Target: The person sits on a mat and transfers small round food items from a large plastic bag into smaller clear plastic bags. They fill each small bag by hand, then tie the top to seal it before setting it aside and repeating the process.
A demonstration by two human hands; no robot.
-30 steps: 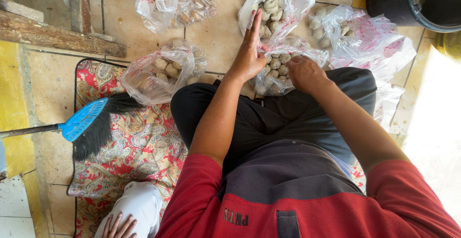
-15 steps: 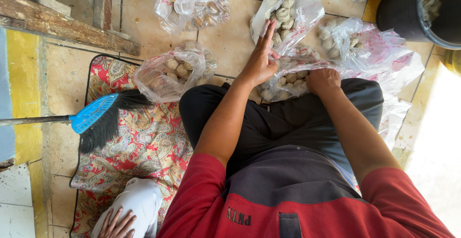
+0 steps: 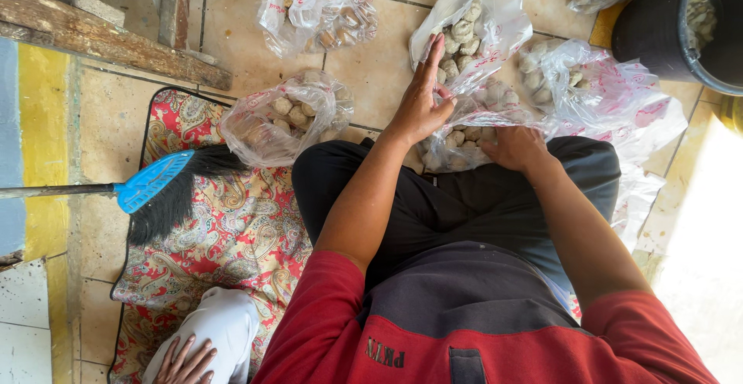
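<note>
A co-worker's hand (image 3: 186,362) rests on a white-clad knee at seven o'clock, on the patterned mat (image 3: 224,237). A blue broom (image 3: 151,183) lies across the mat at nine o'clock. At twelve, the left hand (image 3: 422,101) pinches the rim of a clear bag of pale lumps (image 3: 464,132), its other fingers straight. The right hand (image 3: 517,145) curls over that bag's mouth at one o'clock; what it grips is hidden. Judging from the thin plastic, a hard tug could tear it and scatter lumps over the floor tiles (image 3: 379,59). A black bucket (image 3: 658,28) stands at two.

Red paisley mat (image 3: 232,252), blue broom (image 3: 151,183)
</note>
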